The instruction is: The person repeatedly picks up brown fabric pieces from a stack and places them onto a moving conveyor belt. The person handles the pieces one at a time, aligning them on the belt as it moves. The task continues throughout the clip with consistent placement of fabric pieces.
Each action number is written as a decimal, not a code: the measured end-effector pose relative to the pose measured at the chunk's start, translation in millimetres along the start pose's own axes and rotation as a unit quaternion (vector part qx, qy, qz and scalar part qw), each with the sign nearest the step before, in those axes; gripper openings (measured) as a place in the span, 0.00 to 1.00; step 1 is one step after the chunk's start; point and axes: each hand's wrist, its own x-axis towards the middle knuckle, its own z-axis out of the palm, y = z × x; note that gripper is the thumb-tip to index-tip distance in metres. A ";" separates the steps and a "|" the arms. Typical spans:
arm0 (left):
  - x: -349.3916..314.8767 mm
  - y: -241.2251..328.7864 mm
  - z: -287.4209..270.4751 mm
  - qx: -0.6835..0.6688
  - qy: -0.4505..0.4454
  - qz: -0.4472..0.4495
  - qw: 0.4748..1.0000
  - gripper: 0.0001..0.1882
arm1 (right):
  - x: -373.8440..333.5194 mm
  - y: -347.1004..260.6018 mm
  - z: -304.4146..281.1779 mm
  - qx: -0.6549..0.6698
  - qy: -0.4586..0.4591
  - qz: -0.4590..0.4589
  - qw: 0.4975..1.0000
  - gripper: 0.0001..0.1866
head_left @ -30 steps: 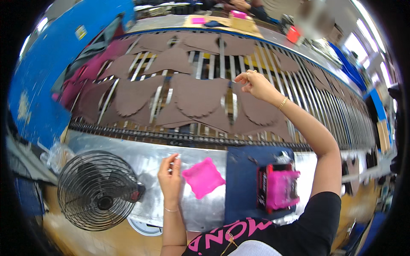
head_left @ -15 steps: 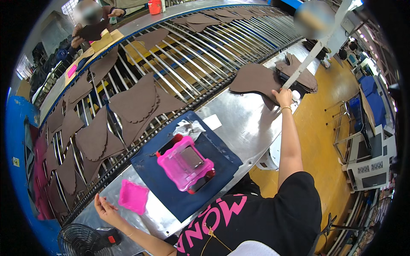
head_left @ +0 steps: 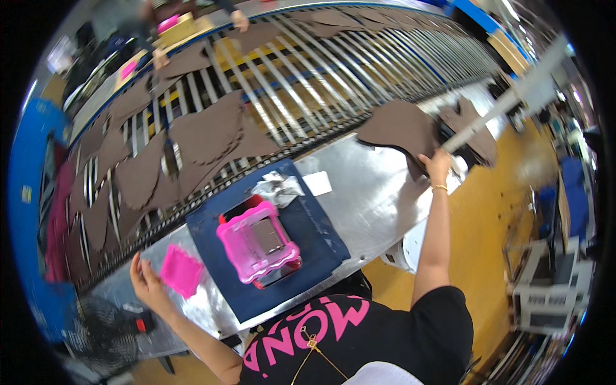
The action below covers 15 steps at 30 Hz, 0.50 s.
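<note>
My left hand (head_left: 150, 285) hovers at the left end of the metal table, fingers apart and holding nothing. Just right of it lies a shallow pink tray (head_left: 181, 271). My right arm stretches far out to the right, where my right hand (head_left: 439, 167) is at the edge of dark brown cut pieces (head_left: 399, 127), close to a pale slanted post (head_left: 481, 122). Its fingers are blurred and partly hidden, so a grip cannot be made out. Between my hands, a pink scallop-edged frame (head_left: 241, 258) with a brown piece inside sits on a dark blue mat (head_left: 314, 247).
A roller conveyor (head_left: 282, 109) bearing many brown pieces runs along the far side. Crumpled white paper (head_left: 280, 188) and a white card (head_left: 317, 183) lie by the mat. A black fan (head_left: 102, 330) stands at lower left. Across the conveyor are another person's hands (head_left: 239, 20).
The view has shifted, with the table's things sliding left. My left hand has risen slightly beside the pink tray; my right stays by the brown pieces. The person opposite has lowered their hands, letting go of a brown piece.
</note>
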 end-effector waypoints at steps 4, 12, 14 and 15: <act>4.9 8.1 5.9 0.041 -0.031 0.053 0.997 0.13 | 9.4 -17.8 -35.1 0.024 -0.111 -0.004 0.994 0.13; -5.3 74.4 51.1 -0.045 -0.166 0.098 0.980 0.12 | -5.8 -154.1 -183.3 0.357 -0.091 -0.135 0.920 0.15; -1.7 74.0 69.3 -0.019 -0.202 0.204 0.958 0.18 | -17.8 -184.2 -210.6 0.488 -0.113 -0.141 0.854 0.17; -4.2 79.1 77.0 0.007 -0.187 0.221 0.957 0.20 | -35.0 -211.0 -222.6 0.556 -0.126 -0.162 0.806 0.17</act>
